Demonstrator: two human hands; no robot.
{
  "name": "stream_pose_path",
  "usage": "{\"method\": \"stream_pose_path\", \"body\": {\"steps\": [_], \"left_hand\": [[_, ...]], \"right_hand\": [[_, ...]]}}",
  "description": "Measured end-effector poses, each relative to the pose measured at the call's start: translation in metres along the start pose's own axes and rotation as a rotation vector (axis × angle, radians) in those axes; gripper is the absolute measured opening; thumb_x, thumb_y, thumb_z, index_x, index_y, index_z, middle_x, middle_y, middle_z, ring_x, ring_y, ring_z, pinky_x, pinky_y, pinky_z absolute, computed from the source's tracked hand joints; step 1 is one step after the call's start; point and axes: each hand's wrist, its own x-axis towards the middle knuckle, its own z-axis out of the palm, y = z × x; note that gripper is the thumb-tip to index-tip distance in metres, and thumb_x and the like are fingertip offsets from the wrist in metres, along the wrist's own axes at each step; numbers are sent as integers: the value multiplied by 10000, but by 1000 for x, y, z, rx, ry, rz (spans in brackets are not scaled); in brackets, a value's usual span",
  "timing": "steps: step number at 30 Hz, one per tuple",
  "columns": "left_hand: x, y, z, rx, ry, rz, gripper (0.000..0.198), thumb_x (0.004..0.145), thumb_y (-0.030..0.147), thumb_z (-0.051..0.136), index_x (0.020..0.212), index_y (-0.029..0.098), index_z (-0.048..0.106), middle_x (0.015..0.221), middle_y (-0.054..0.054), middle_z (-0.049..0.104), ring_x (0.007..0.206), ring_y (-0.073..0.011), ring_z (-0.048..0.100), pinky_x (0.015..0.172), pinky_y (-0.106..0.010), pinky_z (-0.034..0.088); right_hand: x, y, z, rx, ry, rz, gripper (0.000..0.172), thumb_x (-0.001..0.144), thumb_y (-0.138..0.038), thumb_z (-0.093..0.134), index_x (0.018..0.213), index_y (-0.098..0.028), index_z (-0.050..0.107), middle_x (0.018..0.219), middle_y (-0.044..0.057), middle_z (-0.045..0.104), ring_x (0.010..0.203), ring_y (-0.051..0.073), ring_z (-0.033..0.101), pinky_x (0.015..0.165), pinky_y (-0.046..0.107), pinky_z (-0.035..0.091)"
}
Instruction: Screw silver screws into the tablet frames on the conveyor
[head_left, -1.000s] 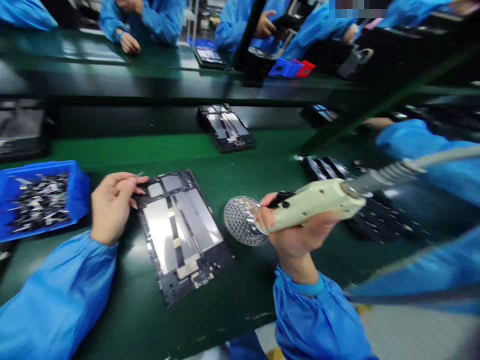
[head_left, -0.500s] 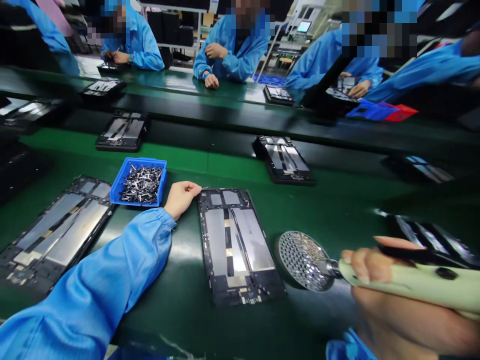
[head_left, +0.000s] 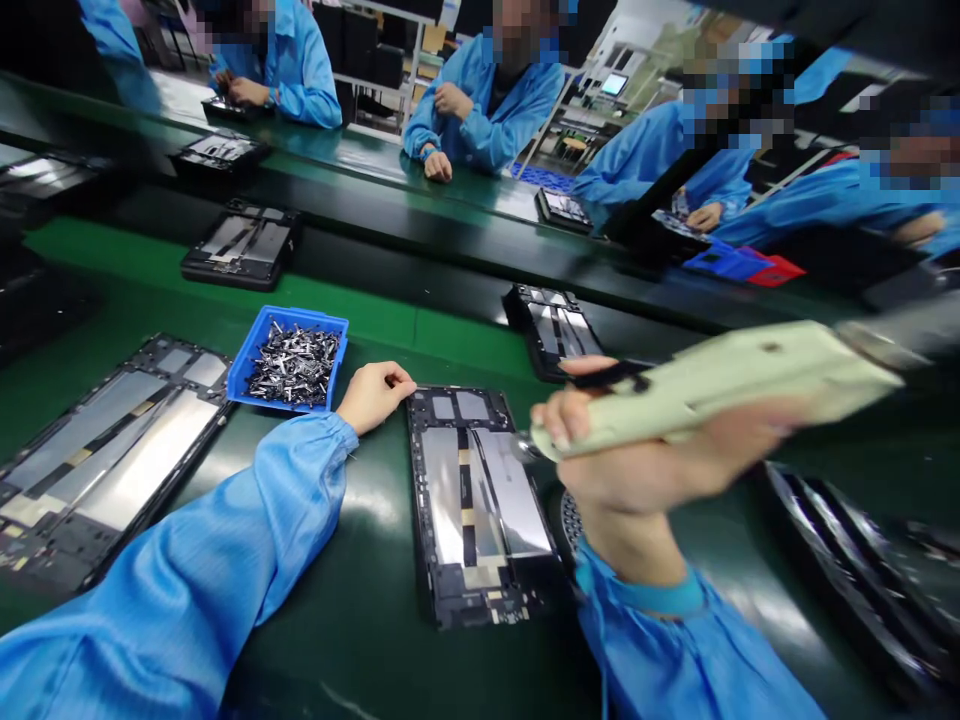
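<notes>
An opened tablet-like device [head_left: 487, 500] lies on the green surface in front of me, its inner parts showing. My left hand [head_left: 377, 393] is at its top left corner, thumb and finger pinched together; what they hold, if anything, is too small to make out. Fingers wrapped round a pale green handheld tool [head_left: 720, 385], my right hand [head_left: 645, 450] is over the device's right side. Partly hidden beneath that hand is a round metal head with holes [head_left: 571, 520]. A blue bin [head_left: 234, 380] of small dark and silver parts stands left of my left hand.
Another opened device [head_left: 112, 440] lies at the left. Further devices [head_left: 240, 245] [head_left: 559, 325] sit on the belt beyond. Dark, shiny curved objects [head_left: 847, 570] are at the right. People in blue sleeves sit across the line, near blue and red bins [head_left: 731, 262].
My right hand has moved up and left with the tool, from beside the perforated head to over the device's right side. My left hand stays at the corner. The view has shifted slightly.
</notes>
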Motion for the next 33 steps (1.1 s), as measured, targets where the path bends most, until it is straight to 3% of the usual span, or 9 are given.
{"method": "stream_pose_path", "body": {"steps": [2,4,8,13,20,33], "left_hand": [[2,-3,1,-10,-24,-13,92,804,222,706,729,168,697,565,19,610,528,-127,538,558,-230,423],[3,-6,4,-20,-30,-26,86,809,218,687,742,165,683,576,19,612,517,-122,536,532,-221,419],[2,-6,8,-23,-24,-47,100,834,199,651,748,162,688,590,12,617,513,-121,533,538,-227,432],[0,1,9,8,-18,-67,118,850,142,650,746,154,704,609,7,640,525,-121,537,560,-231,411],[2,-1,12,61,-6,-63,121,853,120,651,758,146,722,680,-10,689,597,-124,565,595,-231,386],[3,-2,11,112,11,-52,129,847,127,648,776,154,753,678,-12,684,622,-144,565,657,-250,407]], "right_hand": [[18,11,34,104,-66,33,821,644,-1013,555,869,-239,713,449,-45,448,376,178,449,416,336,424],[33,27,63,138,-40,29,810,677,-1004,538,831,-225,699,434,-58,436,362,155,439,414,319,443],[48,59,95,127,39,12,775,778,-951,503,793,-202,704,421,-56,438,353,134,447,392,289,447],[54,77,101,140,53,-8,747,799,-921,520,774,-199,708,416,-60,445,337,126,435,391,291,484],[55,81,101,115,42,-6,800,781,-974,445,789,-212,685,413,-67,434,321,132,433,405,300,490],[50,91,106,121,34,27,712,747,-928,553,671,-226,643,421,-56,437,351,131,441,406,296,440]]}}
